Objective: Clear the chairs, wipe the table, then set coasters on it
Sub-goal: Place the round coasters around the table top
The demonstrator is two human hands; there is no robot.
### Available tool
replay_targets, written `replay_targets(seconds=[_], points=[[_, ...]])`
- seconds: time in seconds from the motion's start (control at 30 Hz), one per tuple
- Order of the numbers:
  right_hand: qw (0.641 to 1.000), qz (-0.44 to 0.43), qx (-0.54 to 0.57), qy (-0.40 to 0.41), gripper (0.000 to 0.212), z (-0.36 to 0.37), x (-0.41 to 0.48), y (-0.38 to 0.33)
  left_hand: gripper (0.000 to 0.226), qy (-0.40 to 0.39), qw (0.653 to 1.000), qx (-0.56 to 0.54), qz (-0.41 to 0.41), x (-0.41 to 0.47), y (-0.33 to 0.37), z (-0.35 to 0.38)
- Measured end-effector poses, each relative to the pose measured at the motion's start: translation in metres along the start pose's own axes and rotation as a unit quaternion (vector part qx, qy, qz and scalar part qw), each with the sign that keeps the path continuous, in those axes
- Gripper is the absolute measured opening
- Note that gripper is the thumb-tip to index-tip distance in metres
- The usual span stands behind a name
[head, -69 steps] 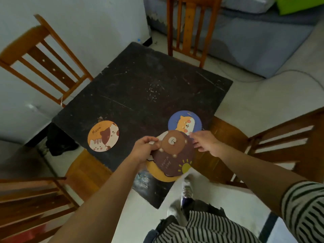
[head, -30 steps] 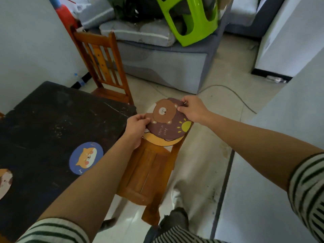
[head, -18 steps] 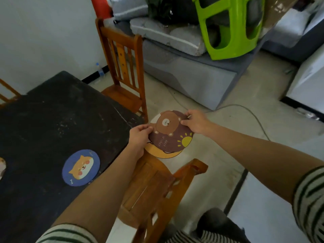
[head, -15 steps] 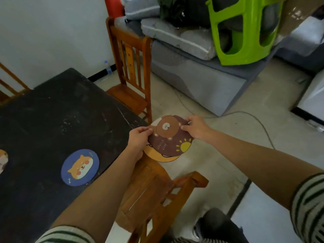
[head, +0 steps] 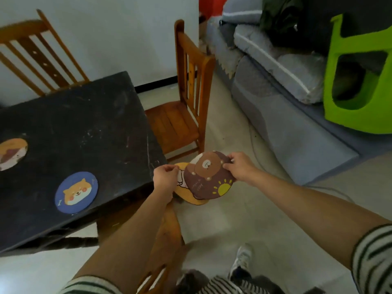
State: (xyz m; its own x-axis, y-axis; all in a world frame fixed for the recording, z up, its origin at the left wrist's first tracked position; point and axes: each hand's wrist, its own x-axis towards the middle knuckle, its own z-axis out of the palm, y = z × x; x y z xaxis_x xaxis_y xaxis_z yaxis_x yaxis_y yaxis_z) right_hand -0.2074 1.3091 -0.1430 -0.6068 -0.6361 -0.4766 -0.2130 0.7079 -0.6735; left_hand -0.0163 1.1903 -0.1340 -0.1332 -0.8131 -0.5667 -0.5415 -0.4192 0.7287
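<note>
Off the right corner of the black table (head: pixel 89 124) I hold a small fanned stack of round coasters. My right hand (head: pixel 239 167) pinches the top one, the brown bear coaster (head: pixel 209 180), at its upper right edge. My left hand (head: pixel 164 179) grips the left edge of the orange coaster (head: pixel 191 198) beneath it. A blue dog coaster (head: pixel 76 192) lies flat near the table's front edge. An orange cat coaster (head: pixel 11 152) lies at the table's left, cut off by the frame.
A wooden chair (head: pixel 186 107) stands at the table's right side, another wooden chair (head: pixel 36 54) behind the table by the white wall. A third chair's frame (head: pixel 167 234) sits under my left forearm. A grey sofa (head: pixel 286 92) carries a green plastic stool (head: pixel 360 77).
I have walked around the table's corner with the stack still in both hands. The blue dog coaster stays on the table, and the hands now sit lower beside the table's right corner.
</note>
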Motion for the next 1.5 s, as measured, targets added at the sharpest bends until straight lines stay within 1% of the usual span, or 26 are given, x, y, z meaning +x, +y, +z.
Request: replay_targets(seconds=[0.07, 0.2, 0.27, 0.4, 0.5, 0.6, 0.7, 0.8, 0.9, 1.07, 1.17, 1.23, 1.33, 1.47, 1.5], points=[[1.0, -0.013, -0.006, -0.009, 0.012, -0.02, 0.019, 0.002, 0.008, 0.025, 1.0, 0.001, -0.003, 0.001, 0.007, 0.01], [0.996, -0.051, -0.069, -0.019, 0.012, -0.042, 0.057, -0.017, 0.009, 0.083, 0.996, -0.015, -0.022, 0.003, 0.017, 0.001], [0.993, -0.068, -0.094, -0.02, 0.011, -0.043, 0.074, -0.033, 0.009, 0.119, 0.992, -0.028, -0.032, 0.012, 0.019, -0.013], [0.984, -0.105, -0.135, -0.059, 0.01, -0.029, 0.117, -0.078, 0.007, 0.18, 0.98, -0.054, -0.062, 0.042, 0.02, -0.041], [0.969, -0.149, -0.185, -0.062, 0.018, -0.015, 0.152, -0.109, 0.008, 0.194, 0.975, -0.071, -0.076, 0.073, 0.026, -0.054], [0.962, -0.17, -0.2, -0.068, 0.023, 0.0, 0.184, -0.151, 0.012, 0.192, 0.975, -0.071, -0.091, 0.106, 0.04, -0.068], [0.949, -0.205, -0.222, -0.09, 0.027, 0.019, 0.211, -0.194, 0.015, 0.194, 0.975, -0.071, -0.08, 0.134, 0.055, -0.088], [0.937, -0.228, -0.24, -0.109, 0.029, 0.043, 0.231, -0.227, 0.013, 0.212, 0.971, -0.071, -0.077, 0.151, 0.067, -0.11], [0.917, -0.259, -0.263, -0.15, 0.025, 0.071, 0.246, -0.255, 0.012, 0.233, 0.965, -0.079, -0.087, 0.163, 0.071, -0.128], [0.868, -0.313, -0.294, -0.248, 0.013, 0.128, 0.278, -0.302, 0.011, 0.269, 0.95, -0.098, -0.121, 0.18, 0.071, -0.143], [0.837, -0.333, -0.314, -0.301, 0.018, 0.165, 0.298, -0.324, 0.013, 0.29, 0.936, -0.127, -0.151, 0.189, 0.071, -0.146], [0.817, -0.336, -0.331, -0.333, 0.023, 0.193, 0.318, -0.344, 0.018, 0.318, 0.918, -0.151, -0.183, 0.203, 0.074, -0.148], [0.801, -0.343, -0.361, -0.331, 0.028, 0.215, 0.335, -0.356, 0.019, 0.323, 0.91, -0.169, -0.198, 0.208, 0.079, -0.146], [0.786, -0.349, -0.4, -0.317, 0.023, 0.244, 0.366, -0.367, 0.014, 0.348, 0.884, -0.212, -0.228, 0.222, 0.085, -0.142], [0.787, -0.346, -0.402, -0.315, 0.023, 0.249, 0.373, -0.368, 0.014, 0.352, 0.879, -0.22, -0.233, 0.223, 0.085, -0.139]])
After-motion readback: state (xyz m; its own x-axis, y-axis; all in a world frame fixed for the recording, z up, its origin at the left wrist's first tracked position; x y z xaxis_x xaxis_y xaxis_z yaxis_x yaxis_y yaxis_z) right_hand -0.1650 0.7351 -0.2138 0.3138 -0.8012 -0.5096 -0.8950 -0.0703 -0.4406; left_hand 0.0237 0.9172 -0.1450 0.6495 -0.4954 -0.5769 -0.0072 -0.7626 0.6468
